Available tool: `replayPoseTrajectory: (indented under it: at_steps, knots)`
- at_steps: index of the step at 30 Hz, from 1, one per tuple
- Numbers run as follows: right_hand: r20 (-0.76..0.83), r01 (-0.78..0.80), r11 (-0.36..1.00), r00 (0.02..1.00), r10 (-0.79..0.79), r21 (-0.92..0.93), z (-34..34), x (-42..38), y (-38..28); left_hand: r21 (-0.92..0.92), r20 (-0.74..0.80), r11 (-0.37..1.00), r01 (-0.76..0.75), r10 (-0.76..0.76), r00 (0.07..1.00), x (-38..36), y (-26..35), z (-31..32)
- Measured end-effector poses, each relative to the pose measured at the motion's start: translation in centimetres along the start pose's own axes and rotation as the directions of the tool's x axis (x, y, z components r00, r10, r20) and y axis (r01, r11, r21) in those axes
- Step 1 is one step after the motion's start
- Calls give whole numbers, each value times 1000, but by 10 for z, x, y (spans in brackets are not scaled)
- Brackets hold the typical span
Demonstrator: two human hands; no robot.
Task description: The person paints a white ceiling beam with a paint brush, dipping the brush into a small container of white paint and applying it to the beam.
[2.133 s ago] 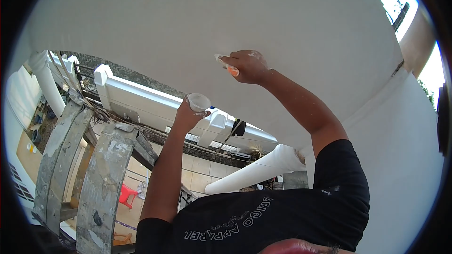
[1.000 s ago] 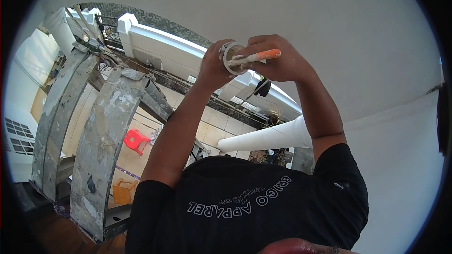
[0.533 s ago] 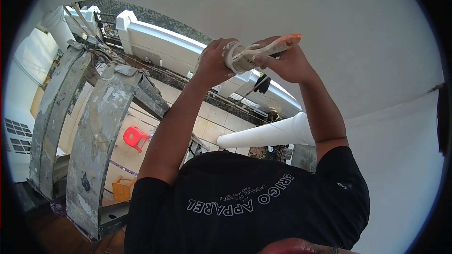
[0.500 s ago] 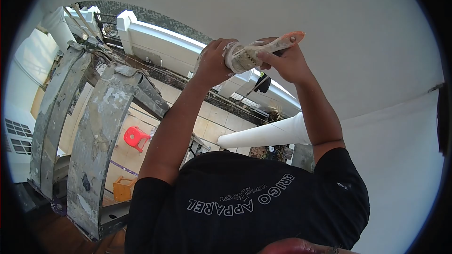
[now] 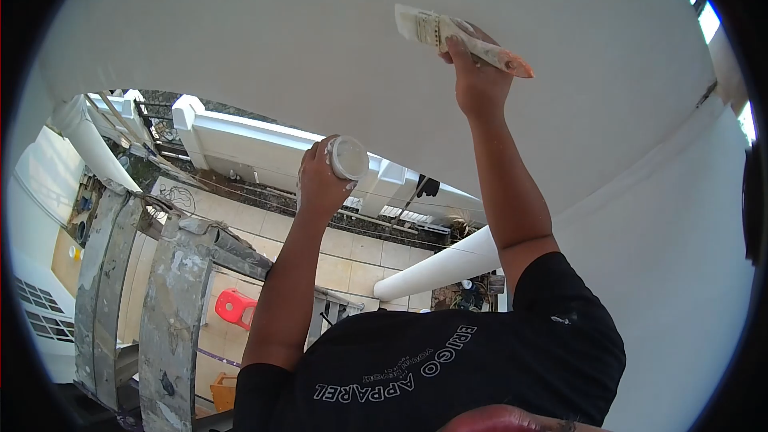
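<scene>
My left hand point(image 5: 317, 184) is wrapped round a small clear plastic cup point(image 5: 350, 158) whose round opening faces me, with white smears at its side and on my fingers. Higher up and to the right, my right hand point(image 5: 483, 88) grips a paintbrush point(image 5: 490, 53) by its handle. The handle is whitish with an orange end, and a row of dots crosses the ferrule. White bristles point left, overlapping the broad pale overhead surface point(image 5: 304, 40) in this view.
Paint-spattered grey planks point(image 5: 172, 312) stand at the left. Below are a red plastic stool point(image 5: 234, 307), an orange-brown stool point(image 5: 224, 390) and floor tiles. A white column point(image 5: 440, 262) rises near my right arm. Behind runs a white boundary wall point(image 5: 248, 142).
The brush has left the cup; my right hand has carried it up, bristles now pointing left at the pale surface. My left hand has lowered with the cup and moved slightly left.
</scene>
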State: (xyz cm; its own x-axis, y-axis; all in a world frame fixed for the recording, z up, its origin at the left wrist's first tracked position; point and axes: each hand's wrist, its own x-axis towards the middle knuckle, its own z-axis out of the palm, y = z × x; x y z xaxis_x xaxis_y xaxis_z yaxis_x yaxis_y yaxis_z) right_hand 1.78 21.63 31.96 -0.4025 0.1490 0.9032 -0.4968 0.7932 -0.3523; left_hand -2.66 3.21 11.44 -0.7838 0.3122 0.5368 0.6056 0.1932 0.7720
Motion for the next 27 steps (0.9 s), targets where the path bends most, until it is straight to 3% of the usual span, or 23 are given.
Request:
replayPoseTrajectory:
  at_steps: [1,2,4,6,8,10,11,13,15,16,18,21,23,25,26,27]
  knots:
    - [95,366,859,929,-357,-358,4,22,3,-22,-7,1000,4,-4,1000,0,0,0]
    - [101,374,855,926,-363,-359,10,40,8,-44,-13,999,7,-8,1000,0,-1,0]
    - [476,730,416,675,-564,-542,28,63,13,-79,-20,997,26,-28,999,1,-3,1]
    - [640,809,310,585,-498,-499,48,49,27,-104,-24,994,44,-46,999,2,-8,4]
    - [727,863,352,498,-472,-363,58,3,40,-95,-23,994,52,-54,998,2,-13,6]
    - [782,838,490,466,-413,-241,59,-33,42,-110,-27,993,45,-49,998,1,-12,5]
    - [784,844,482,457,-420,-233,57,-32,41,-90,-9,995,48,-49,999,1,-10,4]
    - [634,736,625,619,-464,-260,45,-11,20,-54,12,997,51,-50,999,0,-6,3]
    - [483,696,586,715,-506,-416,34,41,-1,-62,12,996,63,-62,998,2,0,-2]
    - [415,694,514,716,-561,-504,29,66,-6,-67,19,995,72,-71,997,2,1,-1]
    - [463,711,413,692,-554,-569,25,87,-5,-106,32,992,69,-66,997,3,-3,0]
    - [779,872,261,487,-394,-413,32,33,29,-133,43,988,76,-71,997,3,-5,1]
    - [844,871,380,438,-310,-313,35,-25,47,-128,31,987,94,-91,995,3,-5,-1]
    - [839,709,651,505,-202,-270,33,-62,45,-52,-5,995,87,-87,996,1,-1,-2]
    - [841,708,653,503,-201,-268,29,-62,52,-52,-4,994,91,-91,996,1,-1,-3]
    - [810,633,694,573,-125,-342,24,-55,49,-28,-35,998,62,-63,997,1,-2,-4]
